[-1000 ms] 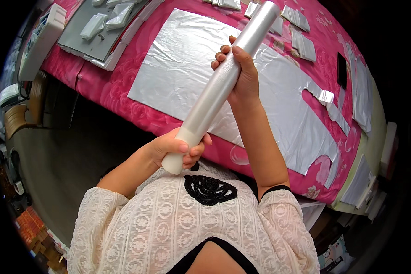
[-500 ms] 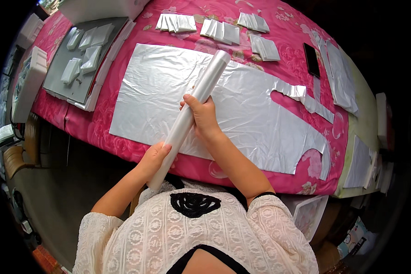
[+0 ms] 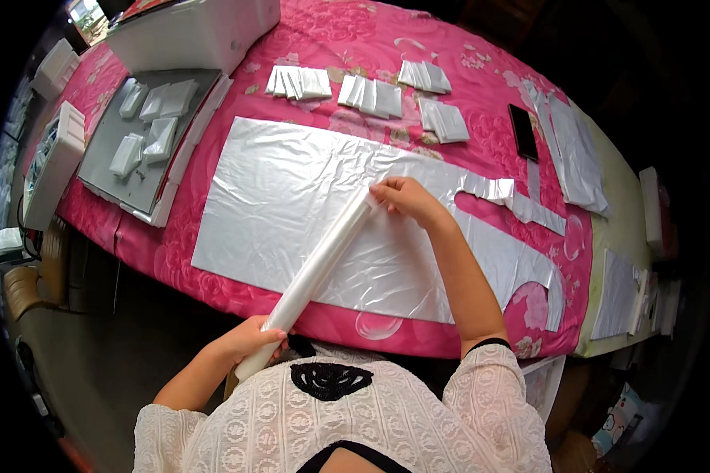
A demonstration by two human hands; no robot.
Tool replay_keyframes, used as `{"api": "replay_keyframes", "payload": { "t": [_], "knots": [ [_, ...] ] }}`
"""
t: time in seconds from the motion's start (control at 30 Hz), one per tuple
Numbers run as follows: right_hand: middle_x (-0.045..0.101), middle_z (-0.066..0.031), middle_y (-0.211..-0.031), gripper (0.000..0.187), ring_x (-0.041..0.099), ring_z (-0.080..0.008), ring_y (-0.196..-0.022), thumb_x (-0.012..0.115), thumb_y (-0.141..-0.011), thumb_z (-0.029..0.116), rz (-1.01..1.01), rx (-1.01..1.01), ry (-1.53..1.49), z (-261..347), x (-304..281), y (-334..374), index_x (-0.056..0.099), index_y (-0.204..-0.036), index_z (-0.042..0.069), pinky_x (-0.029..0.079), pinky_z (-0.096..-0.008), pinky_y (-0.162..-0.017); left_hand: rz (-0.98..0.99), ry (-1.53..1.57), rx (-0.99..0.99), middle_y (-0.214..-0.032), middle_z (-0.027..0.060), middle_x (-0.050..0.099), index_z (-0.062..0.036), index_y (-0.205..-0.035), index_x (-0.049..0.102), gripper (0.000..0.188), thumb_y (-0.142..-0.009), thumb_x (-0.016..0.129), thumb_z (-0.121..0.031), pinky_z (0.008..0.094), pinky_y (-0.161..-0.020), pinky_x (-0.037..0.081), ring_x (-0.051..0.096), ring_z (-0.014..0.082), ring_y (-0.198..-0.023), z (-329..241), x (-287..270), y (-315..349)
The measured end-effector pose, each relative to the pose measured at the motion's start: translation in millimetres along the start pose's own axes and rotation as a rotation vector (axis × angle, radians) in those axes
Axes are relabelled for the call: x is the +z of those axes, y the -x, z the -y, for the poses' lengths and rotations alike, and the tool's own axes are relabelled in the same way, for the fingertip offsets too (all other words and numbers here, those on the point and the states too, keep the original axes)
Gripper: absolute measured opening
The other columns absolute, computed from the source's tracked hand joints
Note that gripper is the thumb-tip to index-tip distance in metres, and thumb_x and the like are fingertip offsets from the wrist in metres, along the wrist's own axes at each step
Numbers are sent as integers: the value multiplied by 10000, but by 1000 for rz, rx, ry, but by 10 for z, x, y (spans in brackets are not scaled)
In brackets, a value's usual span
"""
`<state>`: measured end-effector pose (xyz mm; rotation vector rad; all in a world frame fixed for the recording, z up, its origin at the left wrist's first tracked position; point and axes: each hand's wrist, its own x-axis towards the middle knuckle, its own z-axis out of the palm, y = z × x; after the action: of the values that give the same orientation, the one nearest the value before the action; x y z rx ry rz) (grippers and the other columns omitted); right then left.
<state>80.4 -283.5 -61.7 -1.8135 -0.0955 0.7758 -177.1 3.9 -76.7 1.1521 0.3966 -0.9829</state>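
Note:
A long translucent white roll of plastic film (image 3: 312, 272) slants across the near side of the table. My left hand (image 3: 252, 340) is wrapped round its lower end, close to my body. At the upper end my right hand (image 3: 402, 199) is closed, thumb and fingers pinching the roll's rim; whether a loose film edge is between them is too small to tell. Beneath the roll a large silvery-white plastic bag (image 3: 268, 173) lies flat and slightly wrinkled, its cut handle straps (image 3: 540, 272) pointing right.
Several folded plastic packets (image 3: 371, 96) lie beyond the bag, and more (image 3: 160, 138) rest on a grey board (image 3: 102, 175) at left. A white foam box (image 3: 197, 43) stands behind it. A black phone (image 3: 522, 132) and folded plastic sheets (image 3: 573, 154) lie right on the pink floral tablecloth (image 3: 331, 31).
My right hand has slid from the roll's middle to its upper end. The roll and my left hand have come lower and nearer my body. The view has shifted slightly.

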Motion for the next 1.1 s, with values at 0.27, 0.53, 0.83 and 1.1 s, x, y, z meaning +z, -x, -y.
{"api": "replay_keyframes", "payload": {
  "t": [0.27, 0.53, 0.83, 1.1],
  "knots": [
    [591, 8, -719, 268, 544, -76, -635, 673, -815, 321, 259, -21, 63, 26, -3, -87, 646, -824, 54, 414, -221, -564, -7, -6, -40, -785, 56, 592, -29, -1000, 555, 286, -826, 646, -237, 289, -572, 493, 562, 131, -640, -5, -4, -29],
    [625, -11, -725, 192, 564, -81, -647, 667, -826, 238, 192, 67, -63, -34, -38, -58, 664, -856, 49, 424, -227, -589, -15, -43, -3, -838, 81, 627, -35, -1012, 548, 321, -825, 640, -278, 284, -609, 503, 579, 138, -670, 76, -16, -50],
    [594, -6, -659, 197, 529, -71, -582, 636, -834, 199, -181, -89, 52, -128, -430, -93, 648, -777, 11, 413, -228, -543, 56, -154, -62, -904, 90, 633, -11, -1146, 523, 567, -772, 674, -410, 296, -718, 494, 596, 143, -768, 194, -224, 107],
    [535, 18, -566, 237, 443, -53, -483, 631, -833, 199, -565, -235, 205, -414, -1445, -120, 618, -681, 18, 345, -233, -453, 334, -209, -321, -1078, 73, 604, 5, -1189, 528, 561, -750, 746, -267, 316, -902, 428, 549, 156, -1002, 300, -1004, 735]
  ]
}}
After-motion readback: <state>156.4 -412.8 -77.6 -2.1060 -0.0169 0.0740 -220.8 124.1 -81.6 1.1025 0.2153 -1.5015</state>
